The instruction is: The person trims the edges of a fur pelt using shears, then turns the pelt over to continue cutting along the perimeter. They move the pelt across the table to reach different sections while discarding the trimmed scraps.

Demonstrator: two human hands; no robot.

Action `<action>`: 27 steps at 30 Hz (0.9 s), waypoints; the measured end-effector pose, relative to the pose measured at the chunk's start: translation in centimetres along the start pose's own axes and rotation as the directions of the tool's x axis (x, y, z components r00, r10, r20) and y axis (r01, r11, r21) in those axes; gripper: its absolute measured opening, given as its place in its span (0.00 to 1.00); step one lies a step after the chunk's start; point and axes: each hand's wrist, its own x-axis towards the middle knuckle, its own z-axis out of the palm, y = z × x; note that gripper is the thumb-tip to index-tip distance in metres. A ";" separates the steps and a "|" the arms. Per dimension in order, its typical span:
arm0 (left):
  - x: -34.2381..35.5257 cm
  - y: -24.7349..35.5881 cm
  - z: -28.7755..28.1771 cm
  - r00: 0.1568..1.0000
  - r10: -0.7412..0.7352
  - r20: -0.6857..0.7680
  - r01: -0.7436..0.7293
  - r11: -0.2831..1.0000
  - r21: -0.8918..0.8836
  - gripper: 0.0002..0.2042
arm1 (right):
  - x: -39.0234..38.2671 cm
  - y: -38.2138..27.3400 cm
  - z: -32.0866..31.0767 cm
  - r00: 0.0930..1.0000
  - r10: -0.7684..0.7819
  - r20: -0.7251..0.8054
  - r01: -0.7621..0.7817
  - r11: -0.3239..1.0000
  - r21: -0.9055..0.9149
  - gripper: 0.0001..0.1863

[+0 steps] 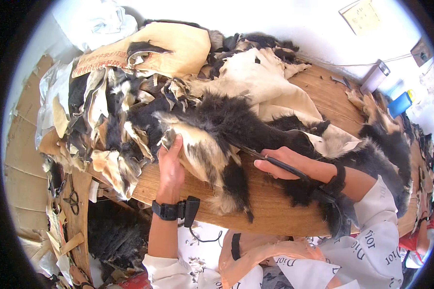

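A black and cream fur pelt [202, 149] hangs over the near edge of the wooden table. Its left edge is pinched in my left hand [171, 166], thumb on top. To the right of that, my right hand [287, 164] is closed round a thin dark metal tool [248, 150] with a long black handle. The tool's tip points left into the fur, and I cannot make out its exact kind. Long black fur [236, 118] lies just beyond both hands. A black band with a small box [191, 211] sits on my left wrist.
Fur scraps [111, 106] pile up on the left, under a tan paper sack [178, 48]. A cream hide [255, 77] spreads across the back of the wooden table [332, 101]. A grey bottle [375, 77] and blue container [401, 103] stand at right. Scissors [72, 201] hang lower left.
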 end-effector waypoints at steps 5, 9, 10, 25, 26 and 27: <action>-0.3 0.2 -0.2 0.985 -0.144 0.099 0.128 0.980 0.149 0.20 | 1.3 -1.7 -1.2 0.972 0.124 0.198 -0.149 0.982 0.118 0.32; -0.4 0.3 0.7 0.983 -0.143 0.113 0.135 0.988 0.072 0.14 | 2.2 -2.0 -1.6 0.934 0.198 0.296 -0.264 0.942 0.205 0.35; -0.3 0.3 0.8 0.983 -0.144 0.117 0.136 0.988 0.073 0.14 | 2.4 -1.8 -1.6 0.938 0.178 0.298 -0.258 0.932 0.255 0.35; -0.8 2.3 1.7 0.978 -0.145 0.150 0.144 0.989 0.015 0.20 | 3.0 -2.2 0.0 0.989 0.108 0.102 -0.145 0.850 0.506 0.33; -1.0 2.6 1.6 0.980 -0.123 0.157 0.119 0.992 0.030 0.20 | 3.4 -2.5 -0.1 0.989 0.104 0.102 -0.142 0.848 0.510 0.33; -1.3 2.7 1.5 0.981 -0.101 0.166 0.095 0.995 0.044 0.20 | 3.7 -2.7 -0.3 0.998 0.023 0.065 -0.046 0.923 0.381 0.33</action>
